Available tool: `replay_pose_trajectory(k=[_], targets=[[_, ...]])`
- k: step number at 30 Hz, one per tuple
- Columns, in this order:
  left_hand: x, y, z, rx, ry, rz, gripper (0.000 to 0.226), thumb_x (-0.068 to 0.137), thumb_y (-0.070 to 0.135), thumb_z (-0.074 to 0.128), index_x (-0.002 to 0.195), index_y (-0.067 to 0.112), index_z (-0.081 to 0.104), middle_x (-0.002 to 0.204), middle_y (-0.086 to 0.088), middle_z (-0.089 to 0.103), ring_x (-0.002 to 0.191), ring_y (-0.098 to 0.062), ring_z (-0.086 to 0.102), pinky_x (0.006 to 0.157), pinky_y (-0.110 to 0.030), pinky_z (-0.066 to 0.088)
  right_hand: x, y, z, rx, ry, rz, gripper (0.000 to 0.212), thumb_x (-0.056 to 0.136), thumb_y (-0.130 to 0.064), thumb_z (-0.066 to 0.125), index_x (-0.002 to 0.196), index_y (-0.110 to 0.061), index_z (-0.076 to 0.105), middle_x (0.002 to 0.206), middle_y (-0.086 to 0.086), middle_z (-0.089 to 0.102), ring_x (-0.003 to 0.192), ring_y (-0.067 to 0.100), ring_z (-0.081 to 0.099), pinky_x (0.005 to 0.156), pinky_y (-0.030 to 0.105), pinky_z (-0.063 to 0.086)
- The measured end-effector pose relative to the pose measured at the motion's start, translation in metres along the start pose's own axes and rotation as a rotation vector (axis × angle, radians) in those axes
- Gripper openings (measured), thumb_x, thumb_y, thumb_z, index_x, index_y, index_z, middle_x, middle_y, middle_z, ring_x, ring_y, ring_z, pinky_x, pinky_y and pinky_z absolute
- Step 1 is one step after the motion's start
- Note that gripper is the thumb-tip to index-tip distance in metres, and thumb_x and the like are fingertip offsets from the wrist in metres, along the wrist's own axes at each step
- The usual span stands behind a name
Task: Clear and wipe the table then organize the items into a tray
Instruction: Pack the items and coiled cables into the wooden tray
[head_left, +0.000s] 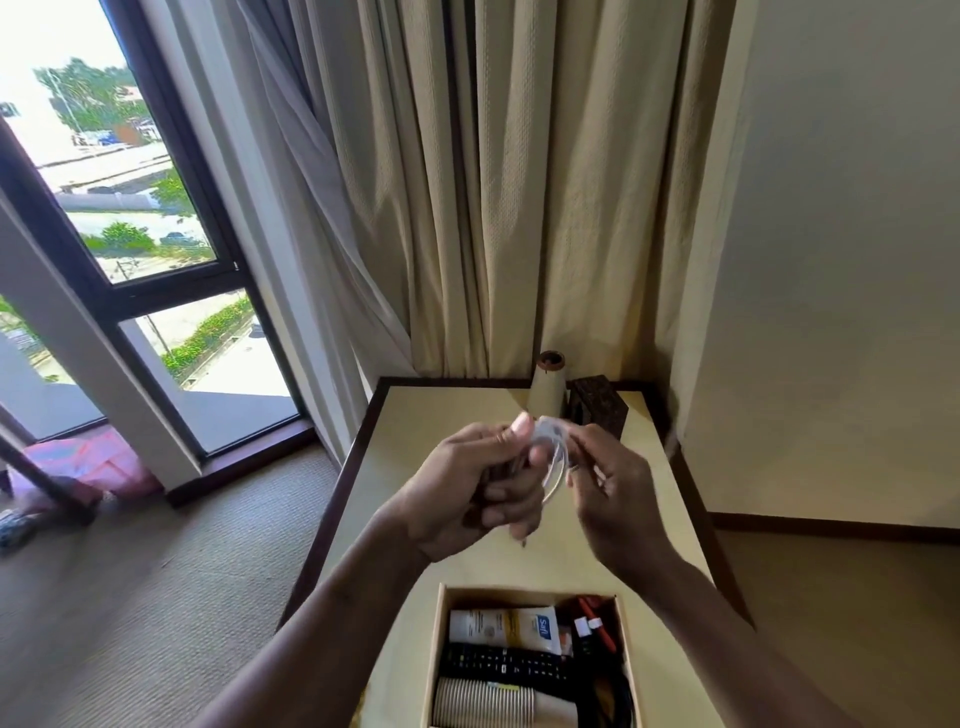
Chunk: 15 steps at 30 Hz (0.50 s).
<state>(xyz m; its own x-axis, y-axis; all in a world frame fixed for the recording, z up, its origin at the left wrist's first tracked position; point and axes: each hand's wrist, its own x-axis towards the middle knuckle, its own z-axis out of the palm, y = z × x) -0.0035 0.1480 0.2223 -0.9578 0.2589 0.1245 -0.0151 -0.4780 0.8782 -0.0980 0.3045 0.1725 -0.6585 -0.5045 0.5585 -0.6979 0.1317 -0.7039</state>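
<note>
Tray (435, 654), a light wooden box, sits at the near end of the cream table (415, 415), straight below both raised hands. Far left of view: window (119, 249) with dark frame, daylight and greenery outside; something pink (98, 462) lies on the carpet (156, 571) below it, too blurred to identify. Beige curtains (493, 182) hang behind the table's far edge. Left hand (478, 488) is held above the table's middle, fingers curled shut, thumb up, gripping a coiled white cable (553, 457). The cable's loops hang between the two hands, clear of the tabletop. Right hand (618, 493) is just beside the left, fingertips pinching the cable's right side; motion blur hides the exact contact. Tray contents, left to right: a stack of ribbed paper cups (488, 704) lying on its side at the near end, a black remote control (504, 662) lying across the tray above the cups, a white tube (506, 626) with blue and yellow print touching the remote's far edge, and red and black items (592, 623) on the right side, not identifiable. At the table's far edge, right of centre: a cream cone-shaped vase (546, 387) with a dark rim, upright, and just beside it on the right a dark carved wooden box (597, 405). Plain wall (831, 260) at far right.
</note>
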Motion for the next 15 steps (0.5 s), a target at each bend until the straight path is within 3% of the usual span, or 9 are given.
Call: replay_pose_trajectory(k=[3, 5, 8, 10, 12, 13, 15], targets=[[0.015, -0.006, 0.005, -0.101, 0.166, 0.181, 0.035, 0.112, 0.028, 0.034, 0.094, 0.007, 0.054, 0.063, -0.004, 0.048, 0.055, -0.018, 0.052, 0.067, -0.036, 0.048, -0.012, 0.006, 0.017, -0.054, -0.143, 0.148, 0.028, 0.105, -0.014, 0.047, 0.128, -0.012, 0.063, 0.084, -0.018, 0.065, 0.077, -0.003, 0.063, 0.067, 0.014, 0.046], [0.023, -0.006, 0.002, -0.028, 0.232, 0.260, 0.035, 0.113, 0.028, 0.032, 0.099, 0.005, 0.054, 0.074, -0.015, 0.058, 0.069, -0.028, 0.063, 0.080, -0.043, 0.052, -0.017, 0.003, 0.021, -0.084, -0.243, 0.201, 0.020, 0.106, -0.014, 0.047, 0.115, -0.018, 0.064, 0.071, -0.022, 0.062, 0.062, -0.003, 0.058, 0.057, 0.014, 0.038], [0.033, -0.005, -0.003, 0.246, 0.328, 0.315, 0.036, 0.114, 0.023, 0.031, 0.104, -0.005, 0.053, 0.088, -0.027, 0.070, 0.087, -0.038, 0.071, 0.093, -0.044, 0.055, -0.019, -0.008, 0.022, -0.061, -0.374, 0.254, 0.041, 0.106, -0.013, 0.047, 0.147, -0.018, 0.049, 0.082, -0.013, 0.067, 0.063, -0.005, 0.058, 0.057, 0.013, 0.041], [0.040, -0.006, -0.004, 0.479, 0.404, 0.304, 0.039, 0.113, 0.020, 0.032, 0.105, -0.014, 0.052, 0.094, -0.024, 0.075, 0.096, -0.034, 0.075, 0.095, -0.040, 0.057, -0.017, -0.015, 0.018, -0.097, -0.428, 0.255, 0.048, 0.105, -0.012, 0.049, 0.152, -0.014, 0.043, 0.087, -0.013, 0.068, 0.070, -0.008, 0.061, 0.063, 0.007, 0.043], [0.044, -0.007, -0.003, 0.704, 0.442, 0.261, 0.036, 0.112, 0.019, 0.038, 0.104, -0.011, 0.056, 0.098, -0.016, 0.078, 0.100, -0.023, 0.076, 0.098, -0.036, 0.057, -0.012, -0.021, 0.010, -0.195, -0.461, 0.205, 0.039, 0.103, -0.011, 0.050, 0.142, -0.013, 0.054, 0.092, -0.012, 0.072, 0.077, -0.004, 0.063, 0.069, 0.006, 0.043], [0.046, -0.009, -0.004, 0.823, 0.455, 0.231, 0.033, 0.111, 0.020, 0.042, 0.102, -0.006, 0.059, 0.098, -0.010, 0.078, 0.099, -0.017, 0.076, 0.097, -0.033, 0.058, -0.010, -0.023, 0.004, -0.252, -0.461, 0.164, 0.032, 0.101, -0.012, 0.050, 0.131, -0.015, 0.062, 0.096, -0.008, 0.074, 0.081, 0.001, 0.065, 0.073, 0.010, 0.046], [0.049, -0.012, -0.003, 1.029, 0.478, 0.154, 0.031, 0.109, 0.022, 0.048, 0.092, 0.003, 0.065, 0.093, -0.004, 0.076, 0.091, -0.010, 0.075, 0.089, -0.030, 0.059, -0.005, -0.029, -0.007, -0.378, -0.432, 0.098, 0.024, 0.100, -0.018, 0.050, 0.115, -0.024, 0.068, 0.097, -0.002, 0.076, 0.083, 0.012, 0.067, 0.076, 0.031, 0.054]])
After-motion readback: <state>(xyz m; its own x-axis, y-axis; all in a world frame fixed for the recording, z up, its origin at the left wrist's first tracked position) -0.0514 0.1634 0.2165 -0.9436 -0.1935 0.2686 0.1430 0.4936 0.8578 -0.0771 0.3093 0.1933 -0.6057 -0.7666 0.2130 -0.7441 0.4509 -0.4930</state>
